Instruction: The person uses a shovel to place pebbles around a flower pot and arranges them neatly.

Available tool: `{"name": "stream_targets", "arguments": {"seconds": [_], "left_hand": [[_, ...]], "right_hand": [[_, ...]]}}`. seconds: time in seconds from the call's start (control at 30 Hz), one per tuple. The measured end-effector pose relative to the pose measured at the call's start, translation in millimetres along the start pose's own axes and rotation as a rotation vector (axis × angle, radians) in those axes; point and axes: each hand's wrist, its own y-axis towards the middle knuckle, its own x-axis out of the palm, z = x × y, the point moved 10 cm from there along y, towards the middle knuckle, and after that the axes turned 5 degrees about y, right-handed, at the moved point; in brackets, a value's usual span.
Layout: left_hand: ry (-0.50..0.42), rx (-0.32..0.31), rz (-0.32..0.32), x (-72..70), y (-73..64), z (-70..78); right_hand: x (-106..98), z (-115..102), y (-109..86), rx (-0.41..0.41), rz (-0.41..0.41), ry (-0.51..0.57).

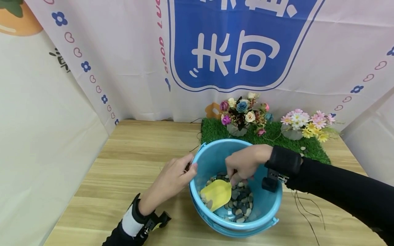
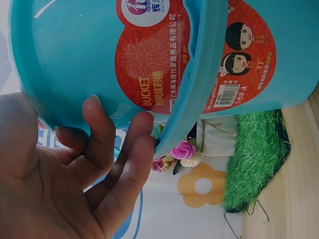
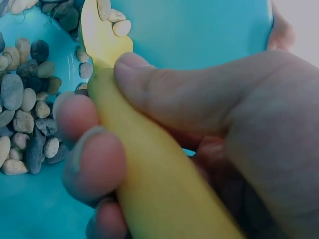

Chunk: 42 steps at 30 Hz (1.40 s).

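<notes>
A light blue bucket [image 1: 265,206] stands on the table, with many grey, black and tan pebbles [image 1: 241,201] at its bottom. My left hand [image 1: 173,176] holds the bucket's left rim, its fingers bent at the edge in the left wrist view. Down inside the bucket, my right hand [image 1: 244,163] grips the handle of a yellow toy shovel [image 1: 219,194]. The shovel's blade lies tilted toward the left wall, and a few pebbles rest on it in the right wrist view. A red printed label [image 2: 149,64] shows on the bucket's outer side.
Behind the bucket lies a green artificial grass mat [image 1: 212,131], bearing a pot of mixed flowers [image 1: 243,111] and a pot of daisies [image 1: 300,121]. Thin dark strings [image 1: 304,215] lie on the wooden table [image 1: 129,164] at right. A printed cloth [image 1: 135,68] hangs behind.
</notes>
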Motion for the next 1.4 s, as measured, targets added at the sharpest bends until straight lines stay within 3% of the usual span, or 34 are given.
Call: {"name": "stream_targets", "arguments": {"seconds": [0.4, 1.4], "left_hand": [[0.003, -0.002, -0.006, -0.3, -0.2, 0.6], [0.006, -0.003, 0.005, -0.5, 0.3, 1.4]], "right_hand": [[-9, -50, -25.5, -0.144, -0.031, 0.080], [-14, -61, -54.8, -0.224, -0.014, 0.161]]}}
